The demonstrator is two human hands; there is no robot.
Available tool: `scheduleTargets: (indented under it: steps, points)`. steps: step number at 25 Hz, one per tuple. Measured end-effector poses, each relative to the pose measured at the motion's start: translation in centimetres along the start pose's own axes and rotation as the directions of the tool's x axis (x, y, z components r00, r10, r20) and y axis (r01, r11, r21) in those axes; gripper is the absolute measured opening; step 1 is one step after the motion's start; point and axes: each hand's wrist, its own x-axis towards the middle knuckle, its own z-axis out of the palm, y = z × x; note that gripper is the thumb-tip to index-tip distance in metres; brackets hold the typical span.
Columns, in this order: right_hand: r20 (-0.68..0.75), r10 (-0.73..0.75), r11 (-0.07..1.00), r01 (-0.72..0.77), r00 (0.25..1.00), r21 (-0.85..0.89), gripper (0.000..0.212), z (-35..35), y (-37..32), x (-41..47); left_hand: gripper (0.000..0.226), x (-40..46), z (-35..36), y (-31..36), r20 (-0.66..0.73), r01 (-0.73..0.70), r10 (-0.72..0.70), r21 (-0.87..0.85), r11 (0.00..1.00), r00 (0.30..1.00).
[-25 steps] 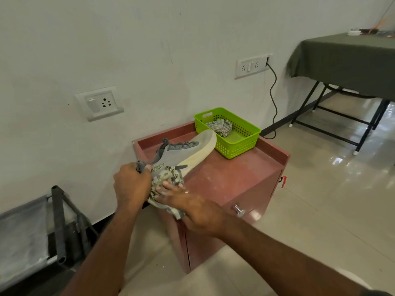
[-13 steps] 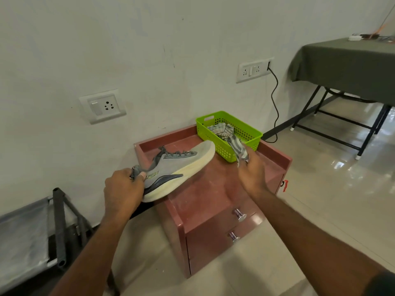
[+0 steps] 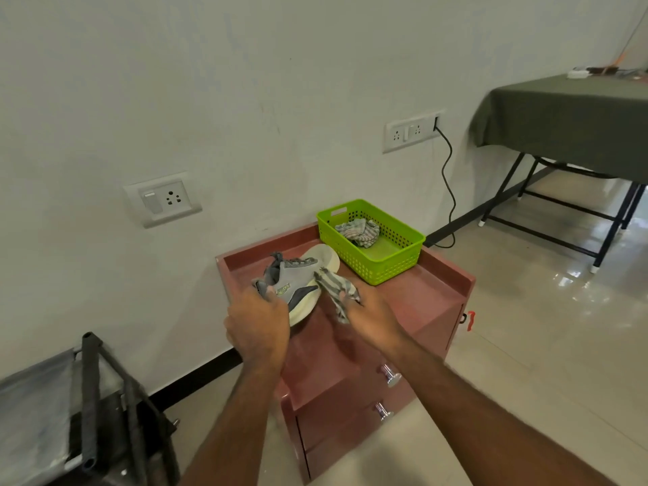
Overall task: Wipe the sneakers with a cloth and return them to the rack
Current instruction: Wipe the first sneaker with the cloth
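Note:
A grey sneaker (image 3: 296,280) with a cream sole is held above the red cabinet (image 3: 413,303), tilted on its side. My left hand (image 3: 259,326) grips it by the heel. My right hand (image 3: 373,315) holds a striped grey cloth (image 3: 333,285) against the sneaker's side and sole. A second striped cloth (image 3: 359,231) lies in the green basket (image 3: 385,263) at the cabinet's back right. The rack (image 3: 89,398), a dark metal frame with grey fabric shelves, stands at the lower left.
The cabinet has two drawers with metal knobs (image 3: 391,377) on its front. A table with a green cover (image 3: 568,117) stands at the right, on black legs. A black cable (image 3: 449,184) hangs from a wall socket down to the floor.
My right hand went over to the basket with the cloth and has come back with a cloth to the sneaker. The left hand kept hold of the heel.

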Motion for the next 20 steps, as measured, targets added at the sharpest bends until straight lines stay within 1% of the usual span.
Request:
scheduleTargets:
  steps: [2,3,4,5,6,7,8,9,10,11,12,13,14,15,16,17,18,19,20]
  points:
    - [0.071,0.077,0.997,-0.079,0.994,0.022,0.024,0.1,-0.1,0.3,0.032,-0.5,1.7,0.5,0.027,-0.044,0.044,-0.011,0.999,0.999]
    - [0.109,0.13,0.985,-0.14,0.986,0.097,0.021,0.2,0.1,0.5,0.03,-0.8,2.7,0.4,0.076,-0.105,0.106,-0.02,0.994,0.992]
    - [0.141,0.186,0.966,-0.207,0.972,0.156,0.019,0.4,0.7,0.7,0.029,-1.4,3.5,0.4,0.151,-0.183,0.184,-0.02,0.983,0.971]
    - [0.144,0.228,0.949,-0.253,0.963,0.188,0.021,0.4,1.5,1.0,0.029,-1.8,4.6,0.2,0.232,-0.261,0.257,-0.017,0.965,0.938]
    - [0.128,0.257,0.939,-0.279,0.958,0.202,0.023,0.0,2.3,1.3,0.029,-2.2,5.4,0.1,0.295,-0.318,0.309,-0.016,0.948,0.904]
    - [0.088,0.283,0.923,-0.296,0.955,0.245,0.023,-0.6,3.0,1.5,0.029,-2.4,6.2,-0.3,0.354,-0.344,0.34,-0.054,0.938,0.871]
    - [0.01,0.313,0.914,-0.304,0.95,0.269,0.024,-1.2,3.5,1.8,0.032,-2.5,6.7,-0.5,0.421,-0.33,0.361,-0.148,0.932,0.832]
    - [-0.067,0.364,0.899,-0.332,0.929,0.285,0.024,-1.9,3.8,1.9,0.041,-2.5,7.1,-0.8,0.5,-0.279,0.373,-0.254,0.926,0.781]
    - [-0.134,0.4,0.892,-0.352,0.907,0.282,0.023,-2.6,4.3,1.9,0.055,-2.7,7.4,-1.1,0.594,-0.212,0.381,-0.335,0.918,0.708]
    - [-0.194,0.426,0.889,-0.37,0.884,0.269,0.022,-3.2,4.7,1.9,0.07,-3.0,7.7,-1.4,0.674,-0.163,0.391,-0.377,0.912,0.627]
    - [-0.237,0.416,0.905,-0.374,0.878,0.202,0.022,-3.6,5.0,1.9,0.079,-3.3,8.0,-1.5,0.732,-0.153,0.397,-0.379,0.913,0.554]
    - [-0.277,0.361,0.933,-0.343,0.89,0.112,0.025,-4.0,5.3,1.9,0.084,-3.5,8.4,-1.6,0.764,-0.17,0.397,-0.364,0.916,0.508]
    - [-0.318,0.274,0.957,-0.29,0.908,-0.004,0.028,-4.3,5.4,1.7,0.085,-3.8,8.7,-1.4,0.776,-0.186,0.402,-0.358,0.915,0.485]
    - [-0.359,0.164,0.973,-0.212,0.919,-0.097,0.031,-4.7,5.7,1.8,0.085,-3.9,9.0,-1.3,0.781,-0.191,0.4,-0.352,0.916,0.48]
    - [-0.413,0.078,0.98,-0.145,0.907,-0.134,0.035,-5.3,5.5,1.8,0.085,-4.1,9.1,-1.1,0.782,-0.186,0.403,-0.359,0.915,0.474]
    - [-0.483,0.038,0.989,-0.103,0.875,-0.108,0.038,-5.9,5.3,1.9,0.085,-4.2,9.3,-0.8,0.789,-0.17,0.395,-0.359,0.918,0.47]
    - [-0.54,0.033,0.988,-0.108,0.841,-0.109,0.041,-6.6,5.0,1.8,0.084,-4.3,9.4,-0.6,0.794,-0.164,0.398,-0.364,0.917,0.459]
    - [-0.558,0.025,0.98,-0.131,0.83,-0.15,0.042,-7.0,5.4,1.8,0.084,-4.4,9.6,-0.6,0.8,-0.158,0.394,-0.363,0.918,0.453]
    - [-0.491,0.021,0.954,-0.164,0.871,-0.25,0.042,-7.3,5.7,1.6,0.083,-4.5,9.7,-0.6,0.799,-0.159,0.397,-0.366,0.917,0.451]
